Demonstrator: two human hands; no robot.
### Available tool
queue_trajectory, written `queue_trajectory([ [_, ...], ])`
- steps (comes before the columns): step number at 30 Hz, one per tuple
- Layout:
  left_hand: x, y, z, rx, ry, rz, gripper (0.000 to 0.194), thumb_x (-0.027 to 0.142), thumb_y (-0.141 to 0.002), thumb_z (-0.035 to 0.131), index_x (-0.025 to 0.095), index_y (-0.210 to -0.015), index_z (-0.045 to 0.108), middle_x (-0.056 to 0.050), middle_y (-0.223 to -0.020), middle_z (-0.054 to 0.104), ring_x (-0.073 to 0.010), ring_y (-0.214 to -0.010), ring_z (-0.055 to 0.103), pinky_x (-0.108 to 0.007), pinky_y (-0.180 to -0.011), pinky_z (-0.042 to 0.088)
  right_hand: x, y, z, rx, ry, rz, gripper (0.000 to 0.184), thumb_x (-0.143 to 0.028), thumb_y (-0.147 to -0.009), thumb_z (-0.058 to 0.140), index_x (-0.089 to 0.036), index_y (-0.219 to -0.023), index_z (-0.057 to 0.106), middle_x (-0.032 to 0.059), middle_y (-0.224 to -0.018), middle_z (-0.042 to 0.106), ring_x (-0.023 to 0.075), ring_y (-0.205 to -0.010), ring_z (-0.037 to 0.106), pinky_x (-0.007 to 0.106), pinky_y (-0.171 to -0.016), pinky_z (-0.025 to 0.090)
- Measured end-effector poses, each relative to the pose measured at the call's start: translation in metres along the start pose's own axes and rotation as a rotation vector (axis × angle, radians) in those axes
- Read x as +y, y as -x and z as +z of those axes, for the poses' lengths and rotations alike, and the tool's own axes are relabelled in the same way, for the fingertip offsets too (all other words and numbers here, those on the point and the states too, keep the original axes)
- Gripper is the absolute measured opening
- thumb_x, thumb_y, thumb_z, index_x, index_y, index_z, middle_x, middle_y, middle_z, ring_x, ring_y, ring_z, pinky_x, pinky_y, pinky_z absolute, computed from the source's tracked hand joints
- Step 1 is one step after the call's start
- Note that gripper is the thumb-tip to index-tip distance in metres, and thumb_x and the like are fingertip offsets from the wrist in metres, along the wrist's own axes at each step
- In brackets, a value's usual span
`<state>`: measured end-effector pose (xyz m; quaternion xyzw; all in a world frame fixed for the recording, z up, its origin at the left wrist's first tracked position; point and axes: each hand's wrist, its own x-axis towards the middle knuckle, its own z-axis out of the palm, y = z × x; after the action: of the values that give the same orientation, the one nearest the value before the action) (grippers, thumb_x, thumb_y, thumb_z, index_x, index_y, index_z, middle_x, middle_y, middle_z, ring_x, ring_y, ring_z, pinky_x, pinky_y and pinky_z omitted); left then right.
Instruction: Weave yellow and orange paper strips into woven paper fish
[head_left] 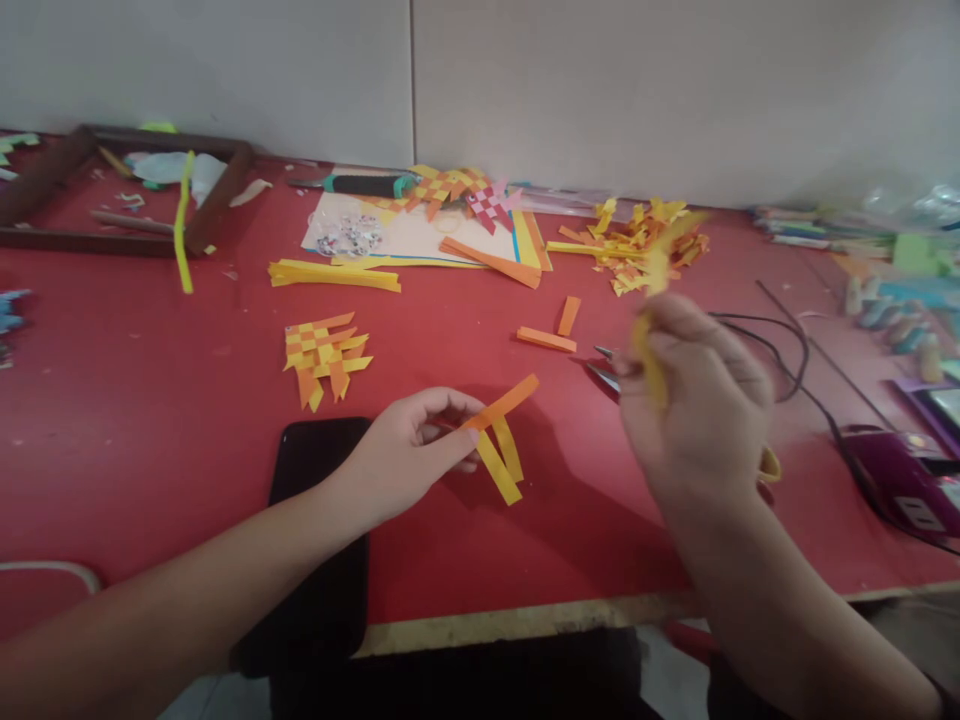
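My left hand (pixel 427 440) pinches crossed paper strips, an orange strip (pixel 510 402) over two ends of yellow strip (pixel 498 468). My right hand (pixel 697 400), raised at the right, is closed on a yellow paper strip (pixel 654 360) that is smeared by motion. Partly behind this hand lie scissors (pixel 604 376), mostly hidden. Two short orange strips (pixel 547 339) rest on the table between the hands. A woven orange and yellow paper fish (pixel 324 355) lies flat to the left, near a bundle of yellow strips (pixel 334 275).
A black phone (pixel 319 560) lies under my left forearm on the red table (pixel 187 420). Paper scraps (pixel 645 240), more woven fish (pixel 450 188), a bag of small beads or eyes (pixel 349 235) and a brown frame (pixel 217 200) stand along the back. A black cable (pixel 806 350) runs at right.
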<state>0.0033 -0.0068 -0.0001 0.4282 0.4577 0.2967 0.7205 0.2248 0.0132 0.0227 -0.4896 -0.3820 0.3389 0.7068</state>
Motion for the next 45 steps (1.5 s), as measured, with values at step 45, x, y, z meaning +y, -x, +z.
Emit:
queue_trajectory([
  [45, 0.001, 0.004, 0.003, 0.064, -0.146, 0.195, 0.044, 0.029, -0.081, 0.073, 0.023, -0.112, 0.041, 0.002, -0.086, 0.066, -0.0156, -0.083, 0.068, -0.029, -0.076, 0.053, 0.014, 0.051, 0.015, -0.653, 0.249, 0.178, 0.025, -0.021, -0.086, 0.068, -0.023, -0.105, 0.053, -0.0015, -0.08, 0.064, 0.012, -0.074, 0.066, 0.024, -0.064, 0.056],
])
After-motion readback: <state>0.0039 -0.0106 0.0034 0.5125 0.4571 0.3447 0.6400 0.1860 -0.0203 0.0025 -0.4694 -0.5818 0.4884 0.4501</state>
